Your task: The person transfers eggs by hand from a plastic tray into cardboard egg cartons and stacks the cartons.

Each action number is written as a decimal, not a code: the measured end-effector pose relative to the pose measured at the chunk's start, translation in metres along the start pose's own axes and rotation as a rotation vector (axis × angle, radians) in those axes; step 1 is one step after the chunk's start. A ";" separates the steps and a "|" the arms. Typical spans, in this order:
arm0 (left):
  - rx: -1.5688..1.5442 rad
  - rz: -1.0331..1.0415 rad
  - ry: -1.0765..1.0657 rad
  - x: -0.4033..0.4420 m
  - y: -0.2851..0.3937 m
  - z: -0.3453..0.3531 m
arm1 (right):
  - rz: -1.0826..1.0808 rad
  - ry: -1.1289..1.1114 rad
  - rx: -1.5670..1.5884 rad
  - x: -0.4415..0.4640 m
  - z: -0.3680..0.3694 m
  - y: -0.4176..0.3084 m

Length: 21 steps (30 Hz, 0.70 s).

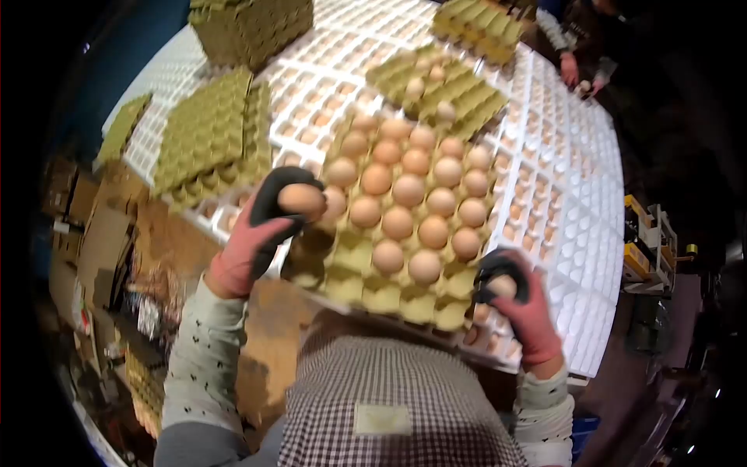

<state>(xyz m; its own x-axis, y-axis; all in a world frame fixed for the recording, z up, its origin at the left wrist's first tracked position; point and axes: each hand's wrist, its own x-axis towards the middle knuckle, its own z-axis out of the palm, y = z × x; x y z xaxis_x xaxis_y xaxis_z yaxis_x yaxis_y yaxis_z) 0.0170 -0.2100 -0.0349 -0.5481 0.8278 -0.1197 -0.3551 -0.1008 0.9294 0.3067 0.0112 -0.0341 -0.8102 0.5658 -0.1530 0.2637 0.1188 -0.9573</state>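
An egg tray [366,289] of yellowish-green pulp lies in front of me, holding many brown eggs [408,190] toward its far side and right. Its near rows show bare cups. At the tray's left edge my left hand [270,216], in a pink glove with dark fingers, grips a brown egg [301,199]. Beside the near right corner, my right hand [523,298], gloved the same way, has its fingers closed round a paler egg [503,286]. Beneath both hands spreads a white plastic egg rack [572,257] with eggs in many of its cells.
Stacked green trays [204,128] stand on the left and a taller tray stack [253,31] behind them. Beyond my tray, another tray [436,86] carries a few eggs. A co-worker's hands [580,71] are at the far right. Cardboard boxes [101,249] sit at the lower left.
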 end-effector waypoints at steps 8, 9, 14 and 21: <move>1.628 0.571 -0.248 0.040 0.001 -0.016 | -0.161 0.051 -1.048 0.026 0.081 -0.053; 1.607 0.576 -0.259 0.042 -0.001 -0.016 | -0.182 0.059 -1.032 0.027 0.093 -0.052; 1.417 0.646 -0.232 0.048 0.015 -0.009 | -0.207 0.067 -1.341 0.027 0.129 -0.048; 1.725 0.722 -0.330 0.045 -0.001 0.037 | -0.017 0.149 0.238 0.014 0.056 -0.011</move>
<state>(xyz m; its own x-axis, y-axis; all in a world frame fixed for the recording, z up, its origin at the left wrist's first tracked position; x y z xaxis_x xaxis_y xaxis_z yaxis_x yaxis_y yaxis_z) 0.0206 -0.1524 -0.0280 -0.0050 0.9641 0.2653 0.9970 -0.0157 0.0759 0.2632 -0.0281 -0.0391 -0.7226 0.6815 -0.1157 0.1064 -0.0558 -0.9928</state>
